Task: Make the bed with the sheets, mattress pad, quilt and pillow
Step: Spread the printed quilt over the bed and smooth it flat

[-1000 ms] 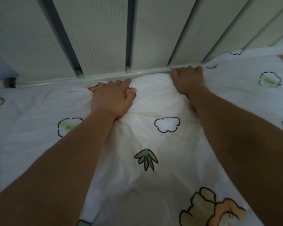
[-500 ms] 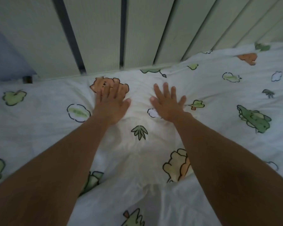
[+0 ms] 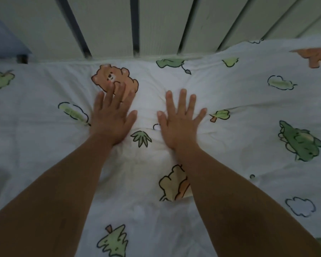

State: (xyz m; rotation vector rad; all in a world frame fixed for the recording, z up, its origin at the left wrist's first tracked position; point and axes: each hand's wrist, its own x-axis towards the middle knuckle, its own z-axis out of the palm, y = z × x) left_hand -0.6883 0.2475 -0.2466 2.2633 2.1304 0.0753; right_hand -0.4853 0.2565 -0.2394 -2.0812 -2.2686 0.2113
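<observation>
A white quilt (image 3: pixel 44 149) printed with cartoon figures is seen spread across the bed, from the near edge to the far panels. At the near edge a green tree print (image 3: pixel 114 242) is shown between two bare forearms: the left forearm (image 3: pixel 54 191) enters from the near left corner and the right forearm (image 3: pixel 230 191) from the near right. Just left of the right forearm a yellow and orange print (image 3: pixel 171 182) is creased by a fold in the cloth. Farther on, the left hand (image 3: pixel 112 123) and the right hand (image 3: pixel 178 125) are laid palm down on the quilt, side by side and a little apart, with a green leaf print (image 3: pixel 141 138) between the wrists. Nothing is gripped. The left fingers (image 3: pixel 119 93) are held straight and fairly close, the right fingers (image 3: pixel 182 99) straight and spread wide, and both hands are pressed flat on cloth that is wrinkled around the palms. The left fingertips are placed over the lower part of a brown bear print (image 3: pixel 111 77). To the right a green animal print (image 3: pixel 300 141) is seen well apart from the hands. Beyond the bear print, the quilt's far edge is laid against pale upright panels (image 3: pixel 104 25) separated by dark gaps (image 3: pixel 134 25). At the far left a blue surface (image 3: pixel 2 39) is partly shown, and what it is cannot be told.
</observation>
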